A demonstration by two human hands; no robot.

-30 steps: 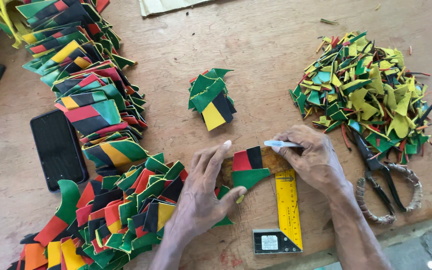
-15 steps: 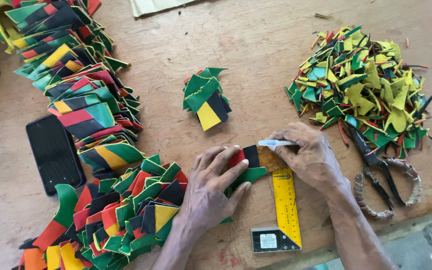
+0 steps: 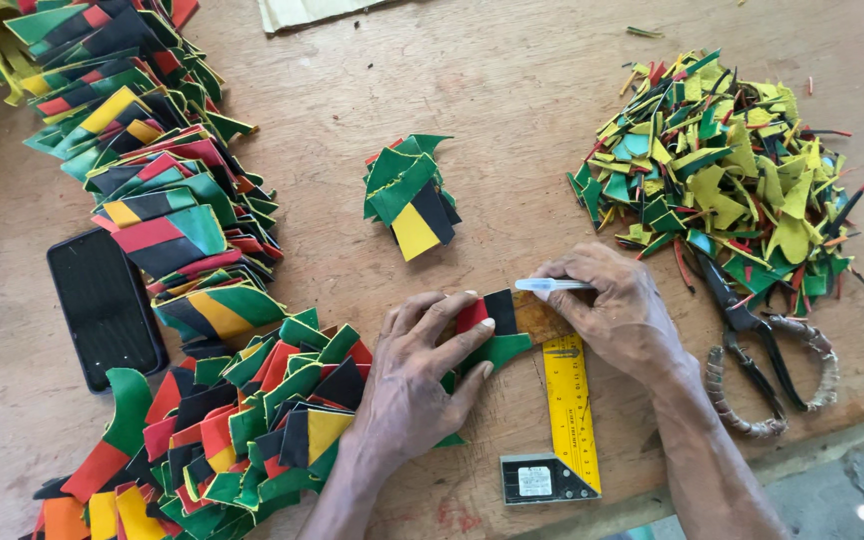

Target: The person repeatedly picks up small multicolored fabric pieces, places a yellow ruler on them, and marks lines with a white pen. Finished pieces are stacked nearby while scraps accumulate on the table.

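A striped piece (image 3: 490, 325) of red, black and green is pressed flat on the wooden table (image 3: 512, 110) by the spread fingers of the left hand (image 3: 414, 385). A pale pen (image 3: 552, 285) is pinched in the right hand (image 3: 620, 318), its tip beside the piece's upper edge. A yellow square ruler (image 3: 567, 415) is laid just under both. Heaped striped pieces (image 3: 212, 400) are crowded against the left wrist; scissors (image 3: 752, 345) and a scrap pile (image 3: 722, 170) are found to the right, a small stack (image 3: 410, 195) ahead, a dark phone (image 3: 104, 305) far left.
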